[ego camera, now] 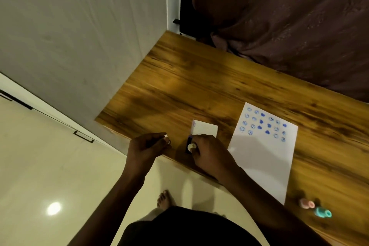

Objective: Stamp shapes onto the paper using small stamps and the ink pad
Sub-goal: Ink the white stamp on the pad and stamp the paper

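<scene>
A white paper (263, 158) lies on the wooden table (199, 86), its far half covered with several blue stamped faces and hearts. My right hand (209, 152) pinches a small pale round stamp (191, 147) and holds it down on the dark blue ink pad (188, 143), whose white lid (204, 129) stands open behind it. My left hand (147, 146) hovers at the table's front edge, left of the pad, fingers curled around a small pale object (166, 138) that I cannot identify.
A pink stamp (306, 203) and a teal stamp (322, 212) lie on the table near its front edge, right of the paper. A grey wall panel stands to the left, a dark curtain behind the table. My bare foot shows on the tiled floor below.
</scene>
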`<state>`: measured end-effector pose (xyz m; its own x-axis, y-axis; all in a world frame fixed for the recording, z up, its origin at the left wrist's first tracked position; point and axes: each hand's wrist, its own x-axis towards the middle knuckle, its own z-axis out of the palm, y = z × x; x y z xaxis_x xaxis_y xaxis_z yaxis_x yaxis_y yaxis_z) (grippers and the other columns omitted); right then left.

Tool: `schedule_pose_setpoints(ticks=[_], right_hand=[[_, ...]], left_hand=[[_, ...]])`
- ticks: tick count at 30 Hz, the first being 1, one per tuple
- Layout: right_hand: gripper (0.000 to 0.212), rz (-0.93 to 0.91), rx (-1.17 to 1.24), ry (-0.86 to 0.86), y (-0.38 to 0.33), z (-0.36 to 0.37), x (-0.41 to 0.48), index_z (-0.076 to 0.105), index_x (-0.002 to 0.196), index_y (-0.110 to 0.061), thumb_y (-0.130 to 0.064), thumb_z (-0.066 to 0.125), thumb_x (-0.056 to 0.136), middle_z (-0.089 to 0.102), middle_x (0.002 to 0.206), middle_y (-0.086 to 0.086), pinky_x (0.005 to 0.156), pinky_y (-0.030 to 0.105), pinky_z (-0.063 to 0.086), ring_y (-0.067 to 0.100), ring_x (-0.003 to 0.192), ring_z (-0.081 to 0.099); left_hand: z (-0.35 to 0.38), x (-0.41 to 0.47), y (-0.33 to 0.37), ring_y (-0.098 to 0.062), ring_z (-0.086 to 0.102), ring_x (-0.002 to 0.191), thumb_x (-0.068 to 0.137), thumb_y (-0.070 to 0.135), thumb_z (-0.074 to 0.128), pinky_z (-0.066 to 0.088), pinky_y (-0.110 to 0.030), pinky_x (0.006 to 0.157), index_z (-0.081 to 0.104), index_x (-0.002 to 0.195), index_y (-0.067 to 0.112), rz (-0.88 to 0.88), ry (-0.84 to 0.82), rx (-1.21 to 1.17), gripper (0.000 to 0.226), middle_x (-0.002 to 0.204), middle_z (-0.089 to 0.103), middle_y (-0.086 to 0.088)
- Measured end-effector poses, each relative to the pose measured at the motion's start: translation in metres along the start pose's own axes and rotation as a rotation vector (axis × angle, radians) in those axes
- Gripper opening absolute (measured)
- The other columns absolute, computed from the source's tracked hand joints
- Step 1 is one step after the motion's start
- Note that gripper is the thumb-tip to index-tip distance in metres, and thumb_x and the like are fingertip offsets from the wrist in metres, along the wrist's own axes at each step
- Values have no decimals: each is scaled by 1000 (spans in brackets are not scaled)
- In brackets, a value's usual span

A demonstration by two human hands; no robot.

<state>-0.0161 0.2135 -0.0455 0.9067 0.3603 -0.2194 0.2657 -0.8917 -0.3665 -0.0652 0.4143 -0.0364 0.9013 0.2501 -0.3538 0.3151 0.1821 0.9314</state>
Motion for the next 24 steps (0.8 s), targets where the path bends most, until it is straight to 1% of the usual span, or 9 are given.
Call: schedule_pose_setpoints(ticks=[2,4,6,9,13,17,21,22,24], right_hand=[[29,26,-9,-7,-3,3,1,68,117,-16,-32,66,93,74,112,5,90,29,55,23,103,70],[33,58,-5,-8,-5,5,0,66,122,-16,-29,68,92,73,116,5,92,27,53,24,106,70],[38,81,-3,-21,-7,8,1,64,128,-17,-30,68,92,71,123,4,98,27,50,24,113,67],[43,99,-55,-93,-12,13,3,60,134,-18,-30,66,94,64,135,3,110,29,43,23,125,61],[42,89,-139,-96,-15,21,1,57,138,-18,-33,60,99,61,140,3,116,30,35,23,131,57],[46,107,-135,-115,-16,24,3,54,141,-16,-33,61,99,58,145,6,118,33,33,26,134,54],[56,128,-78,-132,-14,20,2,46,148,-19,-32,65,97,50,152,5,121,34,28,26,141,47],[53,137,-58,-131,-13,18,1,48,146,-19,-30,65,97,51,151,6,120,35,30,27,140,47],[41,148,-10,-122,-11,15,-2,58,134,-14,-23,65,95,61,138,12,114,43,41,33,130,57]], left_hand=[[-2,2,0,-34,79,93,90,9,76,65,-35,81,79,108,3,-19,-15,9,19,95,82,-17],[-3,4,0,-33,79,93,90,9,76,64,-41,85,81,106,6,-27,-29,26,17,94,83,-15],[-5,8,0,-30,80,91,90,12,77,63,-40,84,82,102,10,-26,-43,50,13,93,83,-12],[-5,14,-3,-27,81,87,90,14,77,64,-36,81,83,100,13,-20,-64,69,11,90,84,-10],[-4,22,-6,-30,81,91,88,13,80,64,-32,80,82,104,11,-24,-76,39,16,94,83,-12],[1,26,-6,-32,80,92,89,10,79,64,-46,88,83,101,13,-14,-111,46,13,94,83,-13],[12,25,0,-41,78,94,88,4,78,62,-55,92,83,100,10,-6,-133,34,14,94,82,-17],[15,23,2,-43,77,95,88,3,78,61,-56,93,82,102,7,-7,-135,24,15,94,81,-19],[22,21,6,-46,75,98,87,1,78,60,-58,94,80,104,1,0,-145,7,17,95,80,-23]])
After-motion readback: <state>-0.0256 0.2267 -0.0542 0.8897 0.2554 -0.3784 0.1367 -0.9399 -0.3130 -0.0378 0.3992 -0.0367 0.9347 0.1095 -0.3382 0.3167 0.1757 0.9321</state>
